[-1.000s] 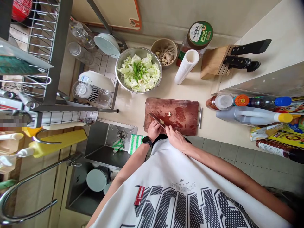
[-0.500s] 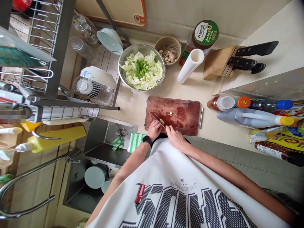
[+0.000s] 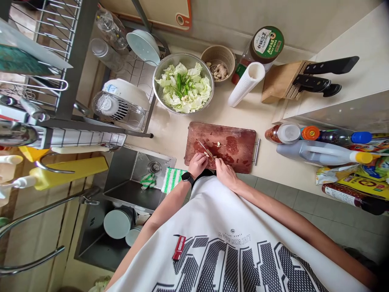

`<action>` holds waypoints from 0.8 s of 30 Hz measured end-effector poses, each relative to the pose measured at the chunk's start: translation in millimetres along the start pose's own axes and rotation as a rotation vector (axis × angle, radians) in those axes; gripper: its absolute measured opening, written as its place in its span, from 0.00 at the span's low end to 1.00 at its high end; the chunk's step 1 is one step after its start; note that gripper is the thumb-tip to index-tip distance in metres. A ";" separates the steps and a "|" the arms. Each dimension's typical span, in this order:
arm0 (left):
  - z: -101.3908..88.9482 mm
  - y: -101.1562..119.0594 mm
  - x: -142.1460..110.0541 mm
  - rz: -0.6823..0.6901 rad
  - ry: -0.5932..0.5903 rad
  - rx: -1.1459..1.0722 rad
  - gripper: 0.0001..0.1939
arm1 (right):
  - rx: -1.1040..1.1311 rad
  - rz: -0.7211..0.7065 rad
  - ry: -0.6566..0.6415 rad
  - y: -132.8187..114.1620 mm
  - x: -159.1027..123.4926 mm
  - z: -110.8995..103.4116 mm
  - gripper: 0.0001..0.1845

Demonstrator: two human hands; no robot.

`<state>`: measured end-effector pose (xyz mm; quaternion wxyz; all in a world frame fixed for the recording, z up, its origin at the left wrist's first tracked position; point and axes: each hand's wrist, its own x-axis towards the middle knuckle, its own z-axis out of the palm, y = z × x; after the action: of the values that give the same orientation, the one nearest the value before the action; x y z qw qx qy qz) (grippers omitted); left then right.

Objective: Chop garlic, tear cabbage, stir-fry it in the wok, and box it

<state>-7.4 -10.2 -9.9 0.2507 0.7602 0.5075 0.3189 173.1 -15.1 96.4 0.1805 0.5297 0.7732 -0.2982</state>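
Observation:
A knife (image 3: 204, 147) slants over the brown cutting board (image 3: 240, 142), its handle inside my closed right hand (image 3: 226, 174) at the board's near edge. My left hand (image 3: 198, 164), a dark watch on its wrist, rests on the board just left of the blade with curled fingers. What those fingertips press on is too small to make out. Small pale pieces, which look like garlic, lie close beside the blade. A little heap of chopped bits (image 3: 218, 144) sits near the board's middle.
Behind the board stand a colander (image 3: 158, 91) of torn cabbage with green pieces, a basket (image 3: 233, 61) with ginger and garlic, a paper roll (image 3: 244, 87) and a knife block (image 3: 279, 81). Bottles (image 3: 322, 152) line the right. A sink (image 3: 136, 190) and dish rack (image 3: 146, 121) are left.
The knife has shifted to the right and its blade points more steeply away from me. My left hand has drawn back slightly from the blade, and pale pieces now show between them.

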 end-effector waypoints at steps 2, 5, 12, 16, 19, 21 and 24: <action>1.1 -0.2 -1.4 -0.002 0.002 0.007 0.11 | -0.019 -0.023 0.002 -3.4 -5.3 -1.9 0.26; 2.9 -1.8 -2.8 -0.024 -0.011 0.017 0.12 | -0.045 -0.049 -0.011 -11.0 -9.4 -5.9 0.25; 5.6 -5.0 -3.7 -0.051 -0.012 0.003 0.14 | -0.059 -0.022 -0.019 -18.1 -3.6 -6.6 0.19; 6.1 -6.3 -3.6 -0.038 0.000 0.016 0.14 | -0.036 0.003 -0.033 -18.9 5.2 -0.6 0.17; 8.7 -5.2 -1.4 -0.037 0.005 0.035 0.12 | -0.014 -0.002 -0.012 -15.7 8.5 4.0 0.18; 8.0 -0.3 -0.7 -0.041 0.014 0.040 0.12 | 0.000 -0.015 0.004 -10.7 7.1 5.1 0.20; -9.5 18.3 -3.2 -0.083 0.062 0.045 0.10 | -0.019 -0.029 0.057 -2.2 0.6 2.5 0.23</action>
<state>-4.1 -19.1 8.6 0.2306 0.7337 0.5531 0.3203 170.8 -16.9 94.8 0.1592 0.5251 0.7883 -0.2784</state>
